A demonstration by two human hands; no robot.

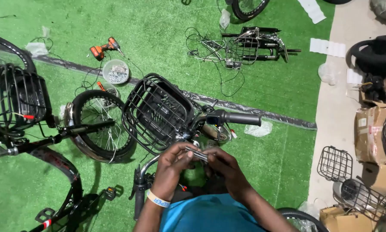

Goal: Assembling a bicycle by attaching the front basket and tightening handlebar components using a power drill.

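A blue shirt fills the bottom edge of the view, and out of it both forearms reach up to meet over the bicycle's handlebar. The left hand, with a pale wristband on its wrist, is closed on one end of a small metal tool; the right hand pinches the other end, so both grips are shut on the same piece. The tool is held just below the black wire basket at the front of the bike, above the green turf.

It looks like a short, flat, stiff strip of bright metal, probably light, rigid and a little slick; the ends, where the fingers already sit, seem the natural places to hold it. Its long axis runs from upper left to lower right, tilted slightly down toward the right hand.

Outward from there, the front wheel lies left of the basket. An orange drill and a round tub of screws sit toward the turf's upper left, a second bicycle stands at the left edge, and cardboard boxes line the right edge.
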